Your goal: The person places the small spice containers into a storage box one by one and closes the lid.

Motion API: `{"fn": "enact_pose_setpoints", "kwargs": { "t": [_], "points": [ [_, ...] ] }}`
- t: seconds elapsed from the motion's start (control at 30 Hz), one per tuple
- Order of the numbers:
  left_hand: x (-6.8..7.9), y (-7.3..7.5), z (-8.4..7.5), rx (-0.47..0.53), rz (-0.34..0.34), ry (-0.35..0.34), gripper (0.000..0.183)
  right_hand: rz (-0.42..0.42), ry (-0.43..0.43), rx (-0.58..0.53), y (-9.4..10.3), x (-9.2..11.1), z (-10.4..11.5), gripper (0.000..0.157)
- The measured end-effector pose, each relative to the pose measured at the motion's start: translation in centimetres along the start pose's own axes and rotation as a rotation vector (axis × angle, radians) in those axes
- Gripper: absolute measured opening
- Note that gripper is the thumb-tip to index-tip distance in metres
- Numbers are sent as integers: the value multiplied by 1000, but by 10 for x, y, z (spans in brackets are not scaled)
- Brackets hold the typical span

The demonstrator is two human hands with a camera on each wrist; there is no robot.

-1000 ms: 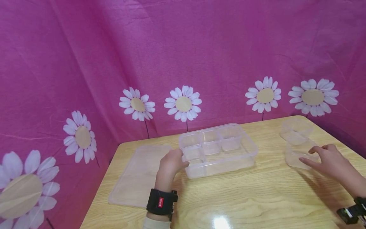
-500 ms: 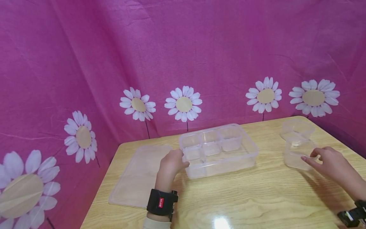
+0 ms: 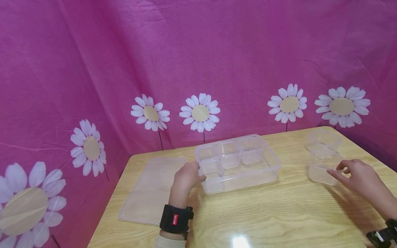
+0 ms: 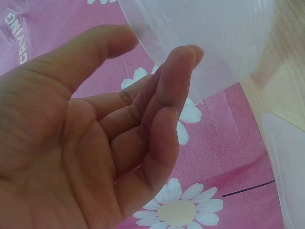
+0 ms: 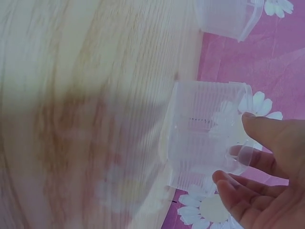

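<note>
A large clear plastic box point(image 3: 245, 177) stands mid-table with several small clear cups point(image 3: 229, 160) along its back and left side. My left hand point(image 3: 186, 175) grips the box's near left corner; in the left wrist view the thumb and fingertips meet its wall, with the fingers bent. At the right, my right hand point(image 3: 361, 177) pinches the rim of a small clear plastic container point(image 5: 205, 129); the right wrist view shows the thumb at the rim and a finger seen through the wall. Another clear container point(image 3: 324, 137) is just behind it.
A flat translucent lid point(image 3: 149, 193) lies on the wooden table point(image 3: 279, 217) left of the box. Behind the table's far edge hangs a pink curtain point(image 3: 242, 69) printed with white daisies.
The right hand's index finger has come down to the small container's rim, and that container has shifted slightly. My left hand keeps its hold on the box.
</note>
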State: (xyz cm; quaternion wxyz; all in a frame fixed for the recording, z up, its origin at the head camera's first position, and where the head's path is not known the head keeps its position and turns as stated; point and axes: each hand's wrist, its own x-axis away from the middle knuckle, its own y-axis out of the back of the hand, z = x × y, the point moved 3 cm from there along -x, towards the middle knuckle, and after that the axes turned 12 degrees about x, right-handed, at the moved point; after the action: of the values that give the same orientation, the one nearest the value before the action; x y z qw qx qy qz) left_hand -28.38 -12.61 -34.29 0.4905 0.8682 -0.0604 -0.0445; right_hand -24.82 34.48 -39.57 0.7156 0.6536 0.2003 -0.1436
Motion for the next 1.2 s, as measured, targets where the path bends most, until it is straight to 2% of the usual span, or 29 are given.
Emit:
{"fn": "enact_pose_setpoints", "kwargs": {
  "t": [0.43,1.0,1.2],
  "points": [
    [0,1,-2,5,11,10,43,-104,25,-6,6,-7,10,27],
    [0,-1,1,15,17,26,45,-128,21,-34,21,-14,23,30],
    [0,-1,1,12,10,25,44,-181,43,-52,28,-21,30,32]
  ]
}}
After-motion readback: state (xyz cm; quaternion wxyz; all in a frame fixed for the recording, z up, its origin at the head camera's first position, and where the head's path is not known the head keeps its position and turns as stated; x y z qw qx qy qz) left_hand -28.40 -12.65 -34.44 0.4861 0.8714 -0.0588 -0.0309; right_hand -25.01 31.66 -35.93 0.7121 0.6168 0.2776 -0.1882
